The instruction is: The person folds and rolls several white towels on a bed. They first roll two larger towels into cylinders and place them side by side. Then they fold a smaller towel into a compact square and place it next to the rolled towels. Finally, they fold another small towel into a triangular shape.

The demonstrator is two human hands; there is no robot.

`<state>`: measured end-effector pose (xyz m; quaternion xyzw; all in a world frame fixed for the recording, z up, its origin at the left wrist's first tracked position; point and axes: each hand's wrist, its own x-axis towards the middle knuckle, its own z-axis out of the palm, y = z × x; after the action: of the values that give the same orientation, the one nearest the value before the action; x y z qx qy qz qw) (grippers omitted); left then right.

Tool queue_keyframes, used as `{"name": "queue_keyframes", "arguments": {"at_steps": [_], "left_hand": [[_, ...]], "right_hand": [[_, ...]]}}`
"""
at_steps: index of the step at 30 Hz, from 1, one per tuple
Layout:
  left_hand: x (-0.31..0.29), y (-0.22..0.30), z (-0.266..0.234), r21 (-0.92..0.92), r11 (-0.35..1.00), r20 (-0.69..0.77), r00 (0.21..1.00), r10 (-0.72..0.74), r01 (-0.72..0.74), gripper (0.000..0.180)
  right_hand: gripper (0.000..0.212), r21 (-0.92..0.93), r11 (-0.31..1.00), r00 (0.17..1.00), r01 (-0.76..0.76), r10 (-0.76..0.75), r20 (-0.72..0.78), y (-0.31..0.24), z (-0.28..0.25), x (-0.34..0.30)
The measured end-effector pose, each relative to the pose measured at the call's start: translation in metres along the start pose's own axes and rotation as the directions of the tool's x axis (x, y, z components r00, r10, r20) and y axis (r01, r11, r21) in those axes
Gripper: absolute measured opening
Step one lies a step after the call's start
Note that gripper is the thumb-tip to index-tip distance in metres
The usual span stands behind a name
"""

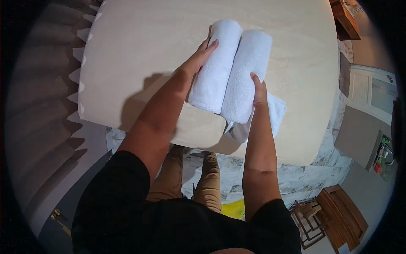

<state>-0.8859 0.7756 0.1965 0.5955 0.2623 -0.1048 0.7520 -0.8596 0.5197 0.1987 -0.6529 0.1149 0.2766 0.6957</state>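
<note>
Two white rolled towels [215,67] lie side by side, lengthwise away from me, between my hands above the bed [139,38]. My left hand [204,55] grips the outer side of the left roll, its thumb on top and the other fingers mostly hidden. On the right roll [247,76], my right hand [259,88] holds the outer side near its lower half, thumb on top, the rest out of sight beneath. Partly covered by the right roll and my wrist, a white folded cloth [276,111] rests at the bed's near edge.
Grey curtains [46,127] hang along the left. Marbled tiles [292,182] cover the floor at the near side. A wooden chair [311,216] and a brown wooden cabinet [344,216] stand at the lower right. Something yellow [234,209] lies on the floor by my legs.
</note>
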Motion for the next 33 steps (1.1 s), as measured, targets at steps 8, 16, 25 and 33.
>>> {"name": "queue_keyframes", "arguments": {"at_steps": [8,16,25,33], "left_hand": [[-0.002,0.001,0.003,-0.044,0.998,0.018,0.998,0.056,-0.056,0.084],[0.037,-0.027,-0.008,0.424,0.892,-0.122,0.966,0.227,-0.156,0.066],[-0.077,-0.069,-0.023,0.42,0.878,-0.194,0.922,0.335,-0.231,0.05],[-0.221,-0.203,0.014,-0.335,0.941,-0.253,0.957,-0.141,0.05,0.043]], "right_hand": [[0.057,-0.051,0.997,0.997,0.065,-0.067,-0.027,0.007,0.01,0.005],[0.065,-0.151,0.988,0.999,0.017,-0.023,-0.041,0.009,0.02,0.016],[0.034,-0.3,0.832,0.787,0.467,-0.545,-0.287,0.01,-0.054,-0.065],[0.07,-0.541,0.805,0.758,-0.243,-0.191,-0.624,0.099,-0.162,-0.144]]}}
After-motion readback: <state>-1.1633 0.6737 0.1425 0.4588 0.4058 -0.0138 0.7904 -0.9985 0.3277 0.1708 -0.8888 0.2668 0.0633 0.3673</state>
